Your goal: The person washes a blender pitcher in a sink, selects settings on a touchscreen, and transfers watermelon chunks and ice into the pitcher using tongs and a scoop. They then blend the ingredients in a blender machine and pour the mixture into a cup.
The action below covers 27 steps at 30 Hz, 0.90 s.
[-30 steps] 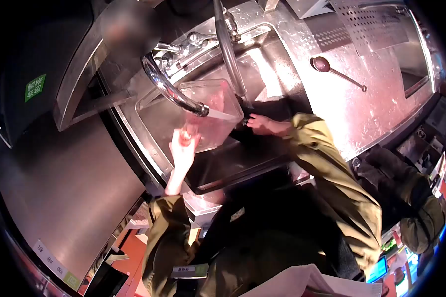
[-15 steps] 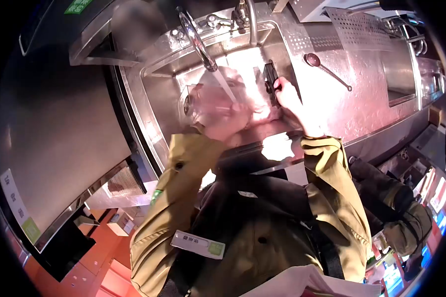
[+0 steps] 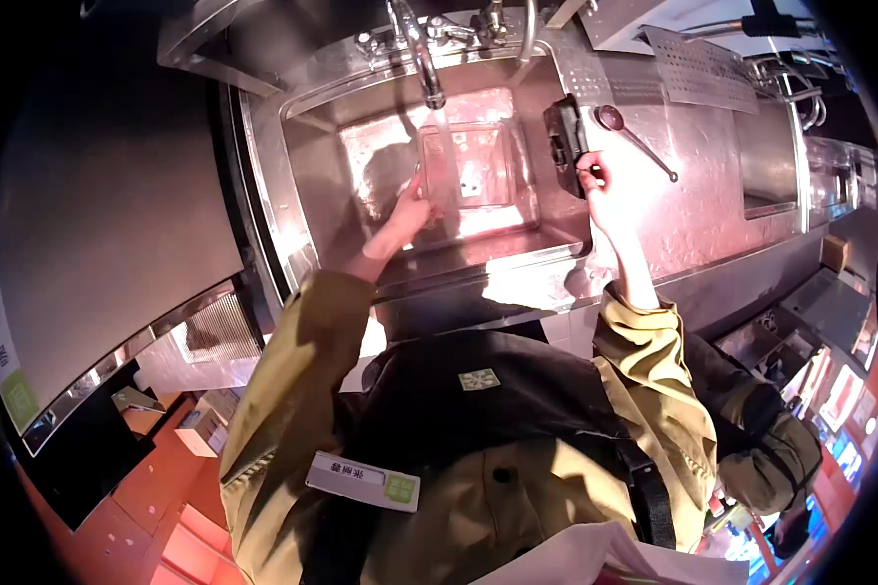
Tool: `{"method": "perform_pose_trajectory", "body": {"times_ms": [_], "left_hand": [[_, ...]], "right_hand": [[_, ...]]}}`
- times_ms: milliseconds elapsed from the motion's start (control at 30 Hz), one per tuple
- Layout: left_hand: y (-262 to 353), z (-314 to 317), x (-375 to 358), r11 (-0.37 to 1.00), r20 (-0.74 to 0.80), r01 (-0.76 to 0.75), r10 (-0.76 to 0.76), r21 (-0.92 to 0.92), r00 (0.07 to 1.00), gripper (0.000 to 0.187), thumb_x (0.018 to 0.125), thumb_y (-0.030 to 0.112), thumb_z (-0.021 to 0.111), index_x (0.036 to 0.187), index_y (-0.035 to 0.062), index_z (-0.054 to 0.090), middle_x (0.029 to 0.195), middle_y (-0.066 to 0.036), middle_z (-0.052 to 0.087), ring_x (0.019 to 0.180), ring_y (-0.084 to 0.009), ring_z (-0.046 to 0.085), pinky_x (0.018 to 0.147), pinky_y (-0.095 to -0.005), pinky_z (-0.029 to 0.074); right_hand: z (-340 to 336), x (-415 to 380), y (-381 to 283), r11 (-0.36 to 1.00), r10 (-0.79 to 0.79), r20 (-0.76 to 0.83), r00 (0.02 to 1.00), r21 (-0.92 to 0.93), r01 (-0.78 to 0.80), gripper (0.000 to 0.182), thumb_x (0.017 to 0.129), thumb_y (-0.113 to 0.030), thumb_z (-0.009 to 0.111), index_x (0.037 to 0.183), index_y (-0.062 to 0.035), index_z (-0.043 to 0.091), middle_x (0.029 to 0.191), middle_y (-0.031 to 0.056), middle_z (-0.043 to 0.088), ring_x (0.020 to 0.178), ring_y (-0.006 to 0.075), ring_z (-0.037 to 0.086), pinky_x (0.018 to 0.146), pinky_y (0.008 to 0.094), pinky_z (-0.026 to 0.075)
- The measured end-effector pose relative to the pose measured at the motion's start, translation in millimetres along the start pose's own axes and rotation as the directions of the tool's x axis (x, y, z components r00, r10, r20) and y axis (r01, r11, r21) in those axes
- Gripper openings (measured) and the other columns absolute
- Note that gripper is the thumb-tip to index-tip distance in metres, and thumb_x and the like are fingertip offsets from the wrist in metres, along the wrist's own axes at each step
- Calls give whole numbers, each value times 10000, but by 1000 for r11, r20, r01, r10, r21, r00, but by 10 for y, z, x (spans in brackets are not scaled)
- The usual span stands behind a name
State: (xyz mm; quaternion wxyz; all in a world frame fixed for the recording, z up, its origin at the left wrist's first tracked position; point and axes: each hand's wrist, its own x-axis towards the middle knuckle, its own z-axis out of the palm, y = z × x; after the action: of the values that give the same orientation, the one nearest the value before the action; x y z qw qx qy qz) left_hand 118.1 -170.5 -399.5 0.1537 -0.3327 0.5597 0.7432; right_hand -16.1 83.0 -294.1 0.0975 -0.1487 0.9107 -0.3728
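In the steel sink [image 3: 312, 185], a clear rectangular container [image 3: 466, 207] lies beneath the faucet [image 3: 421, 63], with water running toward it. My left hand [image 3: 408, 216] has its fingers closed at the container's left wall. At the sink's right rim, a black plastic piece [image 3: 560, 146] of a kind I cannot make out is tilted up on edge. The fingers of my right hand [image 3: 598, 180] pinch its near right side. Just right of that hand, a dark round-bowled measuring spoon [image 3: 610, 118] with a long handle rests on the counter.
A steel counter [image 3: 693, 185] extends right of the sink, with a perforated metal panel [image 3: 698, 68] behind and a recessed basin [image 3: 769, 175] farther right. Left stands a large dark flat surface [image 3: 117, 214]. Another person's sleeve [image 3: 776, 463] shows at lower right.
My right hand has lifted the black piece from inside the sink to its right rim. The clear container has gone from tilted in my left hand to lying lower in the sink.
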Motion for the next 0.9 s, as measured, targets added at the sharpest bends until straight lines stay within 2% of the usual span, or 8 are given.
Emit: {"method": "perform_pose_trajectory", "body": {"times_ms": [33,100,167,433,600,667,767,900], "left_hand": [[-235,-41,37,982,-16,-48,45,-184,999,598,729,-52,466,1279,89,277,734,-78,551,600,-119,515,475,-242,404],[-242,64,-39,957,-18,-61,58,-284,998,572,745,-47,432,1280,92,286,762,-73,557,609,-112,508,514,-232,413],[-270,139,45,946,-34,-58,50,-318,998,566,752,-35,422,1284,99,285,773,-66,553,618,-109,506,536,-229,416],[90,77,-356,973,95,-75,98,-220,991,643,749,-44,396,1342,112,203,742,-59,523,685,-128,522,659,-233,422],[4,460,-275,887,-42,-153,149,-435,988,607,775,-14,445,1329,104,224,749,-58,526,647,-129,505,583,-242,430],[114,311,-357,941,13,-103,113,-323,993,561,800,30,454,1315,95,242,752,-55,525,625,-125,503,570,-238,428],[142,235,-363,876,68,100,-77,-472,995,490,794,39,461,1257,47,303,785,-9,490,606,-85,473,520,-199,400],[121,349,-393,819,17,182,-207,-545,978,342,846,120,392,1181,54,402,679,-2,472,562,-88,466,500,-212,400]], "right_hand": [[-42,-29,-54,998,24,-11,1000,61,-23,110,755,30,500,836,-43,510,779,27,517,719,123,509,673,247,418],[-89,-62,-119,961,89,-15,996,266,-82,109,768,39,479,837,-40,509,755,9,493,706,83,473,662,214,397],[-138,-92,-202,952,187,14,982,244,-185,111,773,44,476,842,-36,511,749,-6,491,699,67,461,649,200,385],[-164,-59,-204,983,69,12,998,172,-70,92,766,7,500,833,-34,548,677,36,544,629,100,492,617,238,405],[-138,-54,-215,991,69,8,998,116,-69,88,770,0,511,839,-34,554,691,44,551,642,101,505,615,243,412],[-134,-47,-181,990,78,27,997,119,-81,91,770,1,513,843,-34,556,698,46,556,652,103,514,616,247,415],[-117,-1,-239,983,100,41,994,149,-105,99,771,5,513,850,-33,559,703,52,569,665,111,532,615,243,419],[-128,119,-274,994,34,5,999,103,-35,106,774,14,505,855,-31,557,702,62,572,663,109,539,609,231,417]]}}
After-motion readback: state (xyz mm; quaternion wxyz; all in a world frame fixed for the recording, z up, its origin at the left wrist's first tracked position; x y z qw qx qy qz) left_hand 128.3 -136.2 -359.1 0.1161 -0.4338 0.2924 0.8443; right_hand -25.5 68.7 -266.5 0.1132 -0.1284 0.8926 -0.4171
